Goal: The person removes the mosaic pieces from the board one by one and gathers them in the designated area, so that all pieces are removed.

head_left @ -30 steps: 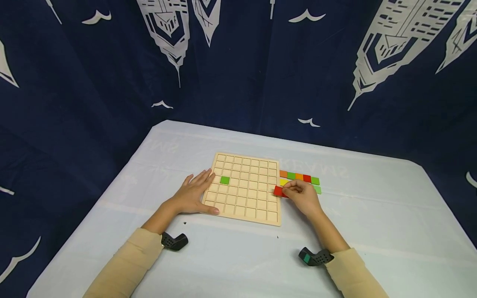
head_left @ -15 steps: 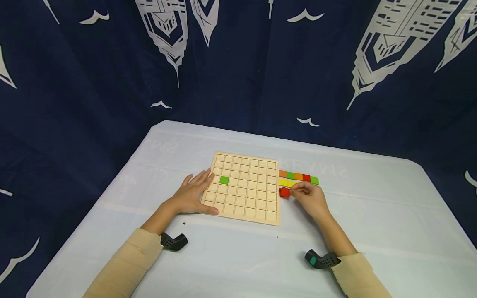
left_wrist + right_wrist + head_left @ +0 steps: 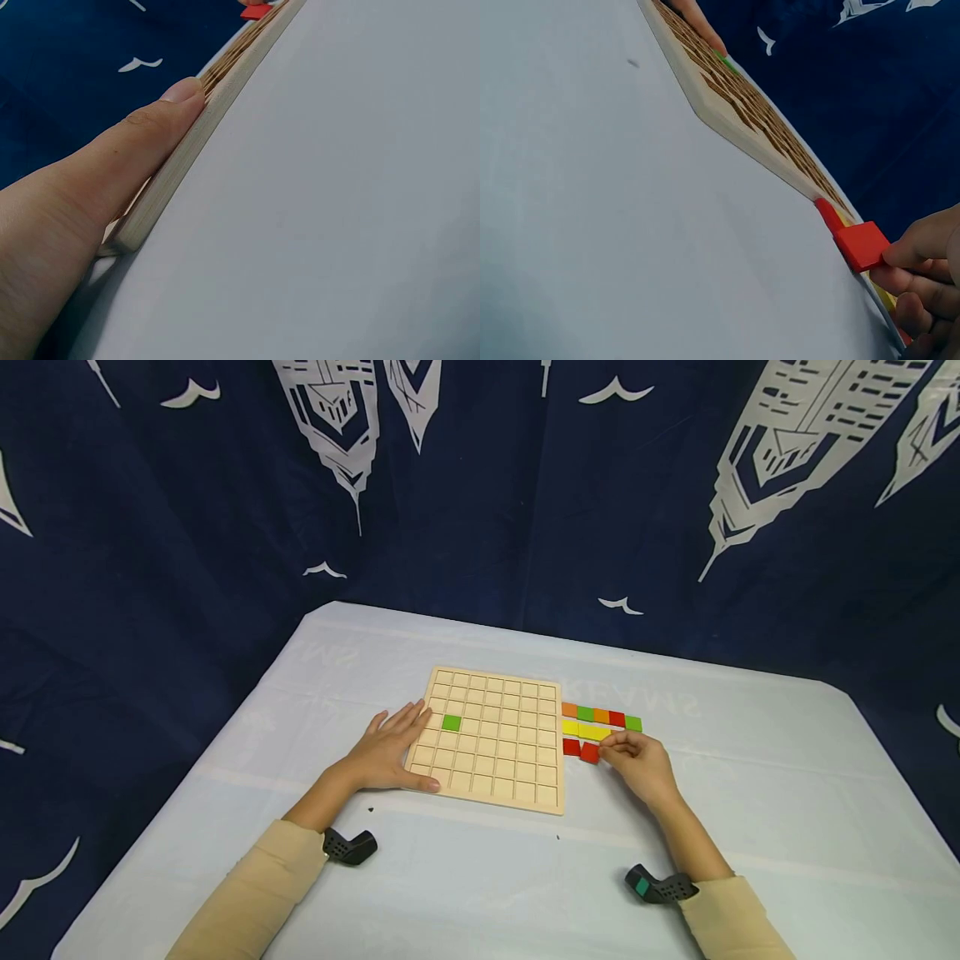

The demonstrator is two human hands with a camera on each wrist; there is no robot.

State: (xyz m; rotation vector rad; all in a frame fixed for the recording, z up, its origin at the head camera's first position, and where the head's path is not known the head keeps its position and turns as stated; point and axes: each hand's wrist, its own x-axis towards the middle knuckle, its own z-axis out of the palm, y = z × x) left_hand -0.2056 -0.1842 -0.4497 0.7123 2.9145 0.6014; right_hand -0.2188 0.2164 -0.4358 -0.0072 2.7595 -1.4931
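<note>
A wooden grid board (image 3: pixel 502 743) lies on the white table, with one green tile (image 3: pixel 452 723) in a cell left of centre. My left hand (image 3: pixel 390 752) rests spread on the board's left edge; in the left wrist view its thumb (image 3: pixel 150 135) lies along the near rim. My right hand (image 3: pixel 641 768) pinches a red square tile (image 3: pixel 864 245) between thumb and fingers, just right of the board. Beside that tile, another red tile (image 3: pixel 572 747) lies against the board's right edge. The right fingers partly hide the tiles behind them.
Behind the red tiles lies a row with yellow tiles (image 3: pixel 594 732). Farther back is a row of orange, green and red tiles (image 3: pixel 617 718). A dark blue patterned curtain (image 3: pixel 480 527) hangs beyond the table (image 3: pixel 450 893). Small dark specks dot the tabletop.
My right hand has moved right, away from the board, with the red tile still pinched. More of the yellow tiles and the other red tile now show. The left hand stays on the board.
</note>
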